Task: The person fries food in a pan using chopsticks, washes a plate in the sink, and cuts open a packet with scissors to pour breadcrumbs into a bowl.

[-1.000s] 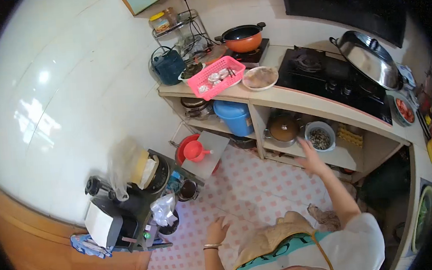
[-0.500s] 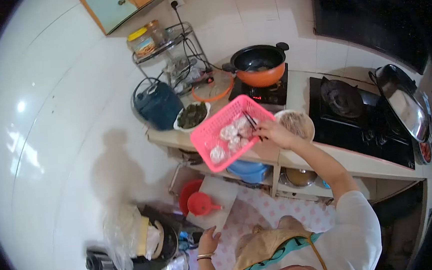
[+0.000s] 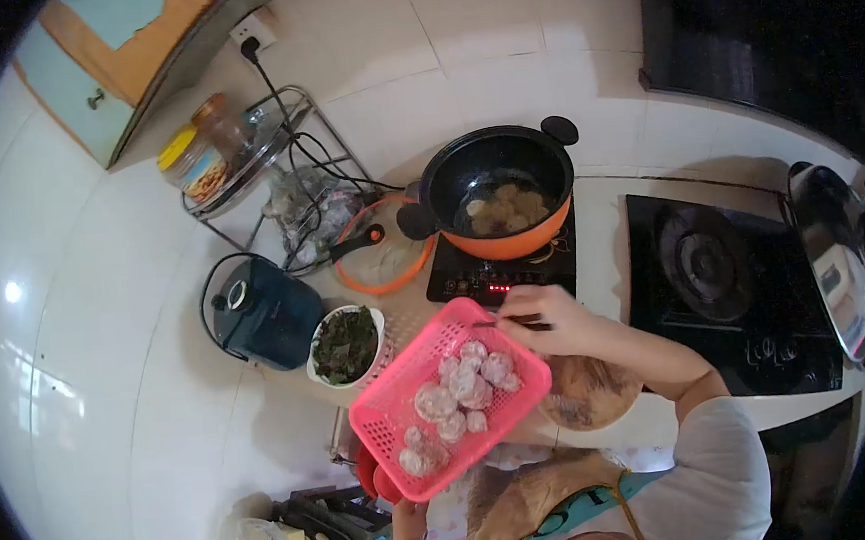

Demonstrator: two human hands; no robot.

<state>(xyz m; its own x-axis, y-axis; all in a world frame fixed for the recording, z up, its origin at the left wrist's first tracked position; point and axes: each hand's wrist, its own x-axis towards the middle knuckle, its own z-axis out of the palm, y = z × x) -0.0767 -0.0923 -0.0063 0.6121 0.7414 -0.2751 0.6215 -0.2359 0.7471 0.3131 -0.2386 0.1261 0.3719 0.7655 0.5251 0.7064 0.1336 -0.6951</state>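
A pink perforated basket [image 3: 386,399] holds several white-coated round pieces [image 3: 467,378]. Over its upper right edge my right hand [image 3: 546,320] is closed on dark chopsticks. Only part of my left hand [image 3: 410,517] shows below the basket's lower edge; its fingers are hidden. Behind the basket, an orange pot [image 3: 511,242] with a black inside stands on a lit induction cooker [image 3: 453,277], with several pale brown pieces in it. A bowl [image 3: 601,391] of light powdery stuff lies under my right forearm.
Left of the basket stand a white bowl of dark green leaves [image 3: 346,346] and a dark teal bucket [image 3: 273,313]. A glass lid with an orange rim [image 3: 352,271] lies by a wire rack [image 3: 329,147]. To the right are a black stove [image 3: 703,261] and a large metal lid [image 3: 839,272].
The view has moved closer to the counter. My right hand has risen from low by the shelf to the basket and now holds the chopsticks. My left hand has moved to the basket's lower edge.
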